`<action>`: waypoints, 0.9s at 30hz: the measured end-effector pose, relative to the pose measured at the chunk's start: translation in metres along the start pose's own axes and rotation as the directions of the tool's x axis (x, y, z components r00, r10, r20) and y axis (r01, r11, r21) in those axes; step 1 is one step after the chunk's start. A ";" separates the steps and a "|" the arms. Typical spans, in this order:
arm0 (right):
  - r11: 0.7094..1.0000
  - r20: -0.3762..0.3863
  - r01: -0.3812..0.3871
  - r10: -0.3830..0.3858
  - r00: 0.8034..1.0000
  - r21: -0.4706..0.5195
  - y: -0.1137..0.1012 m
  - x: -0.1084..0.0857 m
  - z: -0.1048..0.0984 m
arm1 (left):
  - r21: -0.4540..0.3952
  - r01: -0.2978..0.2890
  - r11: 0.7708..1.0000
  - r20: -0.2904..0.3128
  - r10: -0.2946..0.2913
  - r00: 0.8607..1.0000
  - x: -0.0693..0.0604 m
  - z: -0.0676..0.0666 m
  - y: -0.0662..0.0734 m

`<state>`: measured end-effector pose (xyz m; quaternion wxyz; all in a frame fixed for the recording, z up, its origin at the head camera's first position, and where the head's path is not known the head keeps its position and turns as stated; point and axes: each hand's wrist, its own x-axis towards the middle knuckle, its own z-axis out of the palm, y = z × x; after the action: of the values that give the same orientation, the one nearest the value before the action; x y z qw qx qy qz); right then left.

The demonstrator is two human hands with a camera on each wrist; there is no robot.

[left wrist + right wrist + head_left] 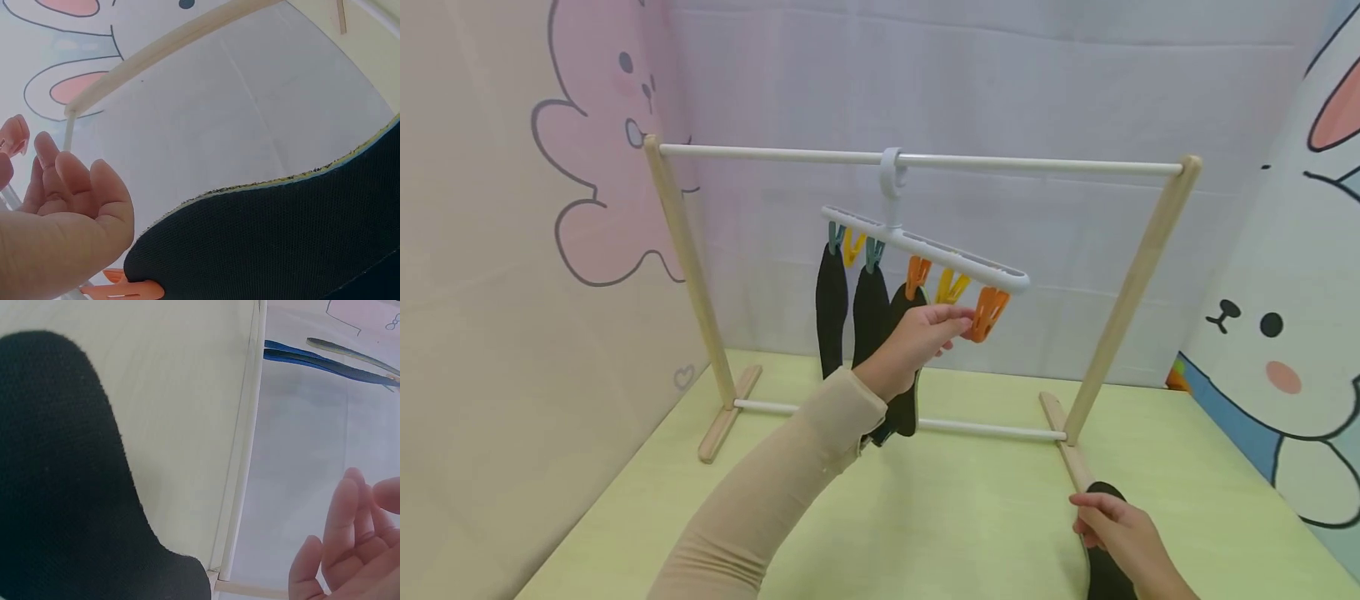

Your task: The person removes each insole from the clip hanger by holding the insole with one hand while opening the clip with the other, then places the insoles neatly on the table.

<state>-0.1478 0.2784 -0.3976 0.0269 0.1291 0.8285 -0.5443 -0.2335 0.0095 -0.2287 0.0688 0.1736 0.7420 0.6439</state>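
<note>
A white clip hanger [925,242] hangs by its hook from the rack's top bar, tilted down toward the right. My left hand [917,337] pinches the orange clothespin [988,315] at its right end; nothing hangs from that clip. Several black shoe insoles hang from the other clips, including one insole [831,308] at the far left. Another insole [262,237] hangs beside my left wrist from an orange clip [134,290]. At the lower right, my right hand [1123,533] is over a black insole [62,456], fingers loosely bent. In the right wrist view, nothing shows between those fingers.
The rack has wooden side posts [1138,300], a white top bar [1037,164] and a lower bar [992,429]. It stands on a pale yellow-green table [955,517]. Cloth walls with a pink cartoon animal [606,150] and a white rabbit [1285,333] surround it.
</note>
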 end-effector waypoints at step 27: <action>0.993 0.031 0.070 -0.067 0.997 -0.096 -0.003 0.004 0.017 | -0.056 0.056 0.997 -0.258 -0.069 0.964 0.009 -0.028 -0.018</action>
<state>-0.1541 0.2625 -0.4026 0.0260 0.0913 0.8573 -0.5059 -0.2542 -0.0154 -0.2410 -0.0045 0.0628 0.7338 0.6764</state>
